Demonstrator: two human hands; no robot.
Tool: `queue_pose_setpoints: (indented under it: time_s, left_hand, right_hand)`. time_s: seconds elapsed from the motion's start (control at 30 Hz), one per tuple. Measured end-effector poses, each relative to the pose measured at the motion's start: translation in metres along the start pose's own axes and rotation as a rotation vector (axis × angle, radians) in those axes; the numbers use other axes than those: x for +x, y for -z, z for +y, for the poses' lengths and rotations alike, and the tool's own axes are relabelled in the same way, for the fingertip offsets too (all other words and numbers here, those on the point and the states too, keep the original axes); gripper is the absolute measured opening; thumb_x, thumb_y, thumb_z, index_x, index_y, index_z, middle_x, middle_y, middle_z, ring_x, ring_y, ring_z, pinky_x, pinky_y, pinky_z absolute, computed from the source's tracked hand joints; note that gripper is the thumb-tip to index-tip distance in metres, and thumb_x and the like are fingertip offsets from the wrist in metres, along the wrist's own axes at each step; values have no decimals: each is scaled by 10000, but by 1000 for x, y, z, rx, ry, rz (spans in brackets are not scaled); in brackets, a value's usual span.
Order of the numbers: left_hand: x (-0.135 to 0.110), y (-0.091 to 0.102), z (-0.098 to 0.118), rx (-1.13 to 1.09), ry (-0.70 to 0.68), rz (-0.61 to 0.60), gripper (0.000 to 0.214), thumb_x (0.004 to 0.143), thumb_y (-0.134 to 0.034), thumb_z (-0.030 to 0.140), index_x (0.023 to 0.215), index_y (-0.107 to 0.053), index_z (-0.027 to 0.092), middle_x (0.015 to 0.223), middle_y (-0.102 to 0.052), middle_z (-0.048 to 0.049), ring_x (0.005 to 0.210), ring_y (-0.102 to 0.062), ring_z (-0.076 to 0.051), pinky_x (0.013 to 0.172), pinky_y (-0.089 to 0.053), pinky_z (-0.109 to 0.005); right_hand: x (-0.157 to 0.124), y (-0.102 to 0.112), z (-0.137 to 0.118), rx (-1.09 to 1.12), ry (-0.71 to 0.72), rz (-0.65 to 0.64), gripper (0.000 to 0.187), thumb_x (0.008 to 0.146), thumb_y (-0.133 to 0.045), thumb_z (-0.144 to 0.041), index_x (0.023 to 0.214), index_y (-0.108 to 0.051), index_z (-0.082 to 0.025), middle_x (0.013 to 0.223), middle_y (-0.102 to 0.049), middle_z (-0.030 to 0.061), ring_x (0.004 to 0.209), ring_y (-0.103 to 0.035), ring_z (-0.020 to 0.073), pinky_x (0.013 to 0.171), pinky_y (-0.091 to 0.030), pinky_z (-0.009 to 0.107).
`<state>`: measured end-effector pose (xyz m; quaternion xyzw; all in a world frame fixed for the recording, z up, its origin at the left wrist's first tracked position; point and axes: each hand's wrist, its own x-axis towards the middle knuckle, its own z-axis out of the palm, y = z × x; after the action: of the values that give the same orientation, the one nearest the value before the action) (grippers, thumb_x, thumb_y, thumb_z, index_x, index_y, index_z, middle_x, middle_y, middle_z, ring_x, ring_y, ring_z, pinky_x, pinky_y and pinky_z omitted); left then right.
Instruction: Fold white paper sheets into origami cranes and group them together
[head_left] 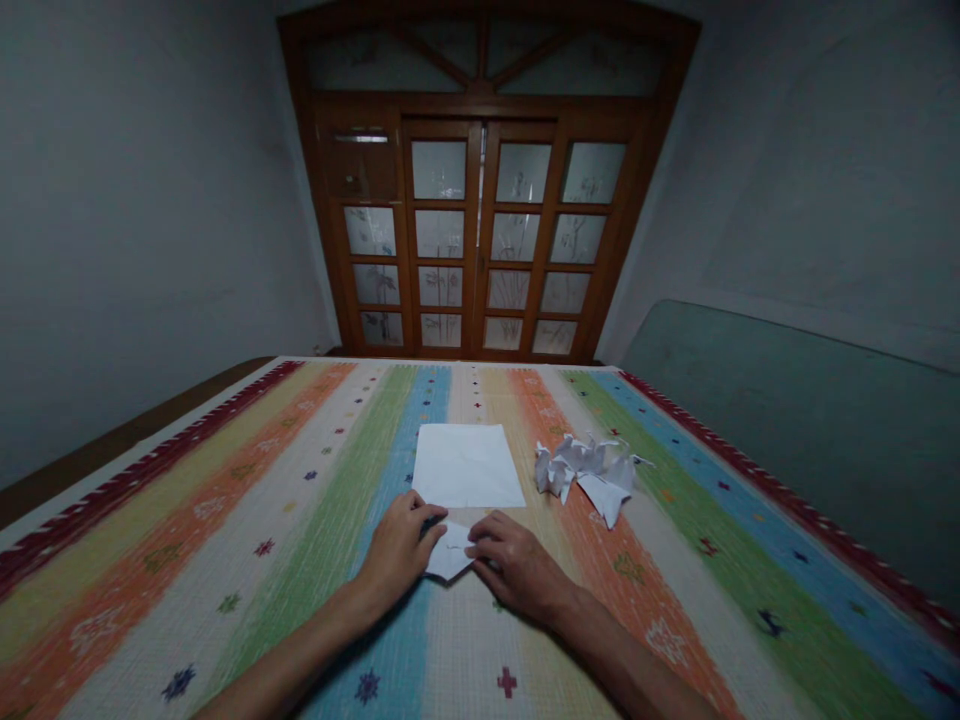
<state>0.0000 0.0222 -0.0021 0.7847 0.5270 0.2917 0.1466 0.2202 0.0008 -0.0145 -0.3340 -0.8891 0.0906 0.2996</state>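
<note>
Okay so the folded paper (pixel 448 553) sat right between the hands on the cloth-covered tabletop (pixel 292 560), with a corner pointing back at the person; the left hand (pixel 399 543) and right hand (pixel 520 566) were about equally near, fingers closed on its side edges. Couldn't tell its long axis under those fingers; a white sheet (pixel 468 466) lay just beyond, paper figures (pixel 606 492) off right; more room ran left and nearward.

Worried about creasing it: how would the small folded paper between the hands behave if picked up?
The folded paper may be fairly stiff for paper, as its folded shape suggests several layers. Small and thin-looking, it is likely light. Its flat, angular outline makes rolling unlikely.
</note>
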Motion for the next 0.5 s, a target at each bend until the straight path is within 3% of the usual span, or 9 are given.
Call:
queue_pose_setpoints:
  time_s: [0.23, 0.5]
  left_hand:
    - [-1, 4, -2, -66, -33, -31, 118, 850, -667, 188, 941, -735, 218, 946, -641, -64, 970, -605, -266, 890, -468, -400]
    - [-3, 8, 3, -141, -101, -87, 115, 825, -572, 94, 838, -618, 198, 875, -671, -37, 866, -608, -222, 795, -476, -336]
  right_hand:
    - [-3, -1, 1, 49, -49, 63, 125, 855, -700, -128, 949, -751, -192, 1203, -663, 117, 1097, -620, 238, 940, -526, 365]
    - [0, -1, 2, 32, -33, 41, 121, 863, -682, -105, 946, -730, -178, 1012, -699, 96, 938, -641, 215, 819, -534, 329]
